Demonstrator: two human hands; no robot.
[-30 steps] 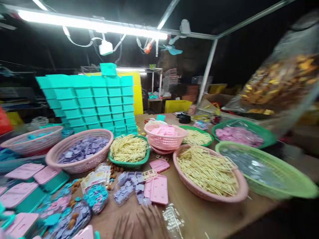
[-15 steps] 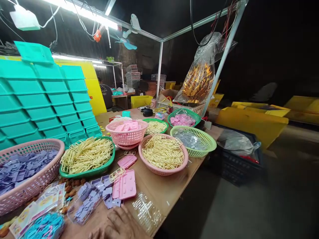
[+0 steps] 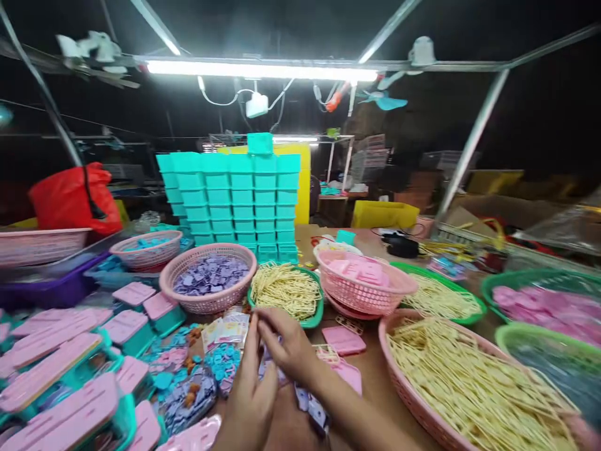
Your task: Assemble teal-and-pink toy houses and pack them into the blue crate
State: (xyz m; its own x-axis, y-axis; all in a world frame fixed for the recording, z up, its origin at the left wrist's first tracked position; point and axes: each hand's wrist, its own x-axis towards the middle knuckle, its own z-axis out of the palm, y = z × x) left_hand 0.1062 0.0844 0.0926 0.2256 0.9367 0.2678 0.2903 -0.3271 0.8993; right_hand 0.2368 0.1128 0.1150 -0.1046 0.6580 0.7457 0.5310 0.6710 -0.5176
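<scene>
My left hand (image 3: 253,391) is over the near middle of the table, its fingers stretched forward and its thumb apart. From the right, my right hand (image 3: 288,347) meets it near the fingertips, fingers extended and slightly bent; I make out nothing held in either. Small purple plastic pieces (image 3: 310,404) lie beneath and beside my hands, partly hidden by them. Just beyond the fingertips are printed cards (image 3: 228,330) and a heap of blue curled pieces (image 3: 223,363). To the right of my right hand lie pink lids (image 3: 344,340) and a cream plastic frame (image 3: 326,354).
Pink-lidded turquoise boxes (image 3: 124,329) crowd the left. A pink basket (image 3: 246,294) of purple parts, a green basket (image 3: 320,311) of cream parts, and a pink basket (image 3: 369,297) of pink parts stand ahead. Another basket (image 3: 392,369) is at right. Stacked turquoise boxes (image 3: 230,197) rise behind.
The view has swung left, bringing the pink-lidded boxes into sight. My hands, low at the frame's bottom edge before, now reach forward with their fingertips together.
</scene>
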